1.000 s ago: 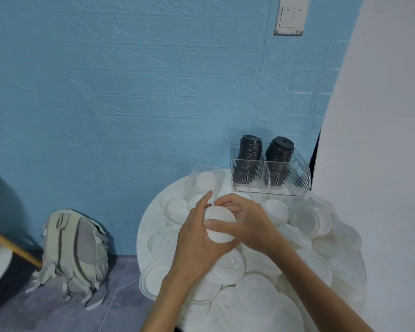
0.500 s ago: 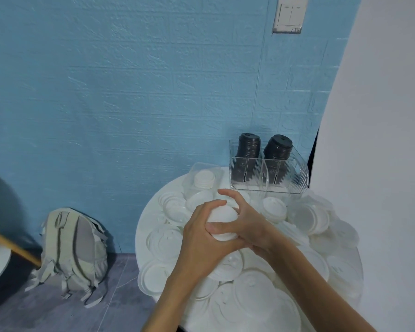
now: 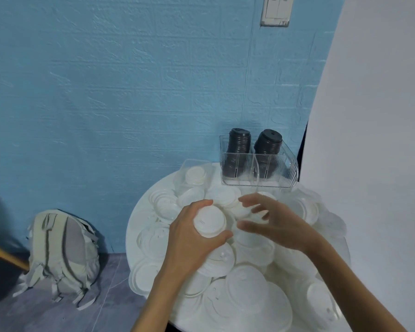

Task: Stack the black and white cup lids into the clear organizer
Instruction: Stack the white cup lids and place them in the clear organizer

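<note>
Round table (image 3: 139, 221) crowded; left hand (image 3: 189, 238) grips white lids (image 3: 209, 221).

A plain indoor room: blue brick-textured wall (image 3: 130, 80), light switch (image 3: 276, 9) at one o'clock, backpack (image 3: 62, 252) on floor.

A blue wall (image 3: 130, 92) with a moulded brick pattern fills the back, and a white switch plate (image 3: 276, 10) sits high on it towards the right. To the right of the blue wall stands a plain white wall (image 3: 381, 116); below it lies a grey tiled floor (image 3: 58, 315). A pale grey backpack (image 3: 62, 252) leans against the foot of the blue wall, with a round white table (image 3: 139, 216) just to its right
</note>
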Demonstrator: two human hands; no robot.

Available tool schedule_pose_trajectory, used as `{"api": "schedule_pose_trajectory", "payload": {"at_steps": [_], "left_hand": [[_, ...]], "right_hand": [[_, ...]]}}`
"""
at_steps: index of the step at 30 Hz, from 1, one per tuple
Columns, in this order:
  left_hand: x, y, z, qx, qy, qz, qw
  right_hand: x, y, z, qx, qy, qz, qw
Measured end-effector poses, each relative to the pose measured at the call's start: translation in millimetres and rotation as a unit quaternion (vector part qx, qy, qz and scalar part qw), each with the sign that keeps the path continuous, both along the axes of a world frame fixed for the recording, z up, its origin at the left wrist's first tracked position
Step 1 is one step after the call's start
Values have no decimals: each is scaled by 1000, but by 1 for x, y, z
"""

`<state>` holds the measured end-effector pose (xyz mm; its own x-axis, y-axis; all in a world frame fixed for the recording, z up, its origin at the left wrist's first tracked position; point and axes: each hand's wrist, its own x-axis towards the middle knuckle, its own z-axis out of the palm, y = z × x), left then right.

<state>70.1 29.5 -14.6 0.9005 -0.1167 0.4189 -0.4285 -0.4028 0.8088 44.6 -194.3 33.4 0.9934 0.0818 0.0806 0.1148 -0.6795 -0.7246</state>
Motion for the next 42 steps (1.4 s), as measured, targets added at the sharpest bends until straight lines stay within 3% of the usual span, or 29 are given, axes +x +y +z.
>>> {"api": "schedule_pose_trajectory", "payload": {"at_steps": [5,7,15,20,22,26,29,35,38,42], "left_hand": [[0,-3,-2,-5,15,-3,1000],[1,-4,-2,-6,12,0,1000],[2,-4,-4,-12,4,7,1000],[3,-6,-3,-29,11,12,999],[3,-7,-2,-30,14,17,999],[2,-9,2,-34,17,8,999],[-1,-11,6,-38,23,-11,999],[-5,-13,8,-59,30,-41,997],[-7,-18,10,-54,15,-41,998],[-6,-23,8,-48,-47,-28,997]], "right_hand": [[-10,-8,-23,-233,49,30,971],[-8,-3,-32,-257,44,18,965],[3,5,-31,-113,-25,-38,993],[10,12,-15,-24,-166,-128,978],[11,16,-4,45,-176,-127,975],[11,33,10,276,-20,-29,960],[13,45,4,277,65,-1,959],[18,53,-6,176,30,-55,982],[17,56,-5,263,76,-21,962],[17,56,-1,416,139,-12,898]]}}
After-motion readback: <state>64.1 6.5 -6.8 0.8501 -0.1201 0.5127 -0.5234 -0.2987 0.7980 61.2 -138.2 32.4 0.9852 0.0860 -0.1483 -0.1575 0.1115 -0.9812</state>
